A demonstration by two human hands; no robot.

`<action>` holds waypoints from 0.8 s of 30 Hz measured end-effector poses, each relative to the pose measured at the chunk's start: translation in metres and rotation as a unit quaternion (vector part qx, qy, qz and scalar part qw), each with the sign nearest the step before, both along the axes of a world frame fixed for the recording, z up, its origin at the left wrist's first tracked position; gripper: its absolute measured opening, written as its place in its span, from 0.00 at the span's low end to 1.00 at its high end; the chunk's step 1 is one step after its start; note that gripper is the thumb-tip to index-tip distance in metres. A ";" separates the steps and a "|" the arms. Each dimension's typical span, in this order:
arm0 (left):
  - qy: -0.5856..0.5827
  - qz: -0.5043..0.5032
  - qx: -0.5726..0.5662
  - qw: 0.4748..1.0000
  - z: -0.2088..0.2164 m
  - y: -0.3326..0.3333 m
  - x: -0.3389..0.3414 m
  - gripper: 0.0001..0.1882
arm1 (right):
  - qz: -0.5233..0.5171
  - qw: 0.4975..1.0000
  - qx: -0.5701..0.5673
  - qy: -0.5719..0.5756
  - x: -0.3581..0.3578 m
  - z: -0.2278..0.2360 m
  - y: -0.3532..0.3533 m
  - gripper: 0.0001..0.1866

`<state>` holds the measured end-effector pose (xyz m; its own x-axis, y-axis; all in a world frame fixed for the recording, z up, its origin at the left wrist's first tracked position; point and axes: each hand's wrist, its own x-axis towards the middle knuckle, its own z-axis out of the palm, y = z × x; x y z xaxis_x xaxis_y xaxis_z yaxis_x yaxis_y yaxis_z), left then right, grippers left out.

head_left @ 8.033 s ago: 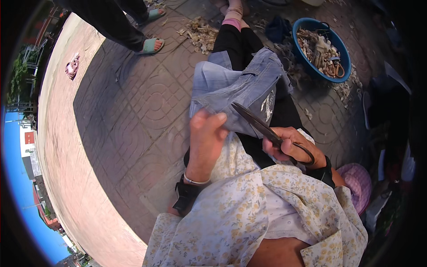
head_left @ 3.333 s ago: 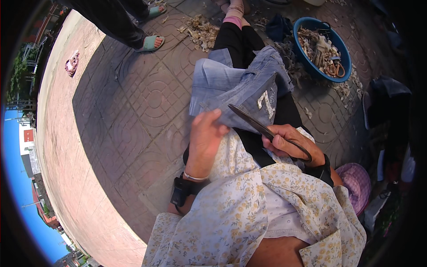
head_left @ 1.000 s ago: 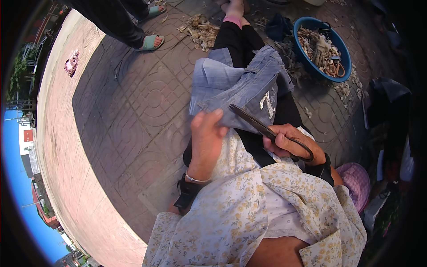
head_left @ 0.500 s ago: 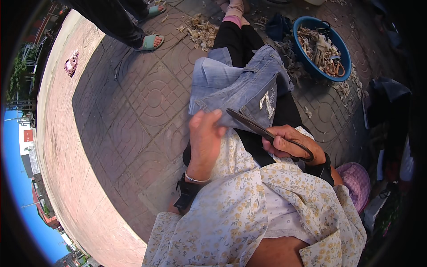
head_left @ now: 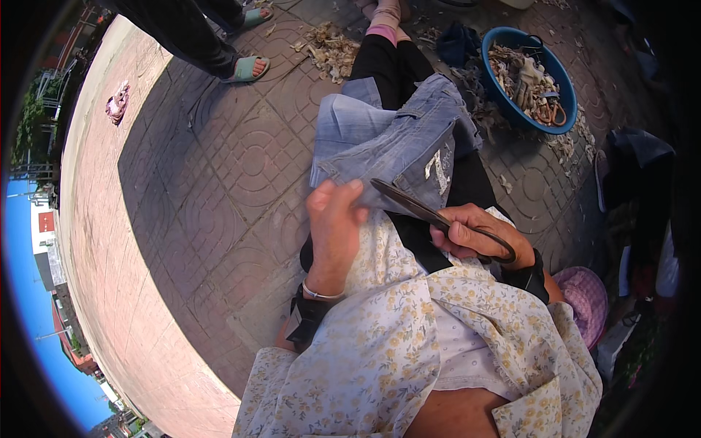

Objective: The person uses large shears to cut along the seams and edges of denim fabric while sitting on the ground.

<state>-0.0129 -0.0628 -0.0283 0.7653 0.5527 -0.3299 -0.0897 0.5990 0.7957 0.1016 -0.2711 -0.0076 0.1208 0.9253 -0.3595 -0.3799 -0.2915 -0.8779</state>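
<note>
Faded blue jeans lie bunched across my outstretched legs, with a whitish patch on their right part. My left hand is closed at the near edge of the denim, thumb uppermost; the fingertips are partly hidden and slightly blurred. In my right hand are dark metal scissors, gripped by the handles, one loop showing beside the wrist. Their blades look nearly together and point up and left, over the denim, with the tips a little right of my left thumb.
A blue basin of fabric scraps stands at the far right. More scraps lie on the paving beyond my legs. Someone in green sandals stands at the far left. A pink woven hat-like item sits by my right elbow.
My left hand has shifted very slightly to the left. The scissors, my right hand and the jeans look almost unmoved.
</note>
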 end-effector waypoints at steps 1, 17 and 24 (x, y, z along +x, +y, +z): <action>-0.001 -0.002 0.004 1.000 0.000 0.000 0.000 0.01 | 0.000 1.000 0.003 0.000 0.000 -0.001 0.000 0.29; 0.006 -0.002 -0.019 1.000 0.013 -0.004 0.004 0.02 | -0.030 0.998 0.047 -0.039 -0.006 -0.010 0.005 0.24; 0.046 -0.064 -0.024 0.997 0.005 -0.016 -0.001 0.05 | -0.086 0.988 0.071 -0.105 -0.010 -0.009 0.014 0.25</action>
<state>-0.0139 -0.0786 -0.0237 0.7934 0.4344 -0.4264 0.0622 0.6390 0.7667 0.0911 -0.2573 -0.0170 0.3384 0.9239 -0.1785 -0.2176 -0.1077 -0.9701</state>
